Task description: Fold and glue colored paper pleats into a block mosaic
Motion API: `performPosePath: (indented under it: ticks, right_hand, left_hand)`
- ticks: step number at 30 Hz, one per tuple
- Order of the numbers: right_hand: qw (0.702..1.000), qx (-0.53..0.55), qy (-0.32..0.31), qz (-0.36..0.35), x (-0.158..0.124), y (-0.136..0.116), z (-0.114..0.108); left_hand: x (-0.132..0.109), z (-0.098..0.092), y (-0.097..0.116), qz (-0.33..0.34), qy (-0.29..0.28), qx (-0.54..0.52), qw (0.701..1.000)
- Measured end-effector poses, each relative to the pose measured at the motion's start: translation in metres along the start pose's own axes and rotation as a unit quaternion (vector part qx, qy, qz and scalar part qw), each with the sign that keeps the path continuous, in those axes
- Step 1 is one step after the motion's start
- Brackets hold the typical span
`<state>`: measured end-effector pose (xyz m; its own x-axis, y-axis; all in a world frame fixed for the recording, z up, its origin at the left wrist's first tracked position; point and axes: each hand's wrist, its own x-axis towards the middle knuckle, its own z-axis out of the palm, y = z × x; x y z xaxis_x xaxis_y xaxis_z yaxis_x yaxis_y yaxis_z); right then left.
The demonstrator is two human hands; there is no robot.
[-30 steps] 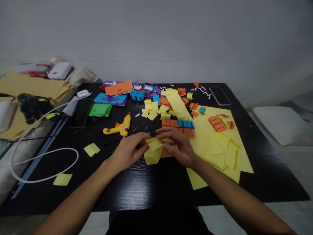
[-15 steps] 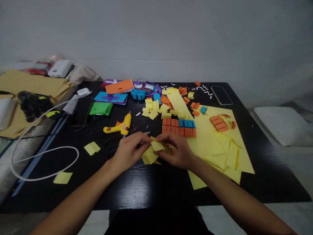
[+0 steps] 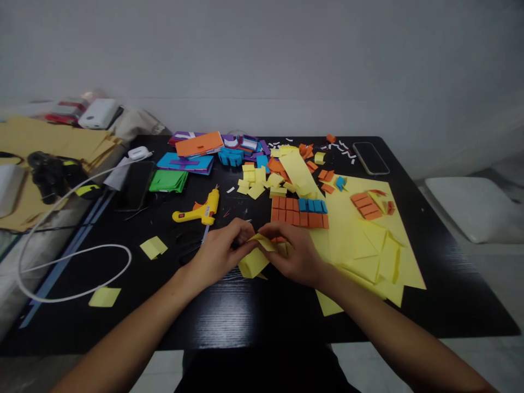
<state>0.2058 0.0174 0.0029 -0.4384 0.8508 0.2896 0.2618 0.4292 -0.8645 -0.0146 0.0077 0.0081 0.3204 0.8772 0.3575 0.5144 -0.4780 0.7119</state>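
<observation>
My left hand (image 3: 223,248) and my right hand (image 3: 292,252) meet over the middle of the table, both closed on a small piece of yellow paper (image 3: 265,242). Thumbs and forefingers pinch it, and it looks bent between them. Just below the fingers is a larger folded yellow paper (image 3: 252,264); whether it touches the held piece I cannot tell. Behind my right hand stand rows of folded orange and blue paper blocks (image 3: 300,213). A yellow glue gun (image 3: 198,208) lies beyond my left hand, with dark-handled scissors (image 3: 188,243) partly hidden nearer to it.
Yellow sheets (image 3: 368,251) cover the right side. Small yellow folded pieces (image 3: 256,180) and orange scraps lie at the back. A white cable (image 3: 77,252) loops at left, near two yellow squares (image 3: 153,247). Phones (image 3: 370,159) lie at both sides, with a green paper stack (image 3: 168,181) at left.
The held yellow paper has been turned and bent between my fingers, and my hands have drawn slightly closer. The folded paper below them has shifted a little toward me.
</observation>
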Motion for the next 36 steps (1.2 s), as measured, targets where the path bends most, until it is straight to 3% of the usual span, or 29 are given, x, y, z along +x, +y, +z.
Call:
performPosePath:
  ticks: [12,25,36]
  right_hand:
    - [0.997,0.019,0.058,0.045,0.003,0.002,0.006]
    - [0.969,0.184,0.048,0.156,0.002,0.008,0.01]
    - [0.981,0.128,0.02,0.143,0.001,0.014,0.012]
  left_hand:
    - [0.005,-0.001,0.003,-0.101,-0.036,-0.109,0.988]
    - [0.004,0.0,0.001,-0.13,-0.039,-0.127,0.983]
    - [0.008,-0.003,0.0,-0.178,-0.143,-0.086,0.97]
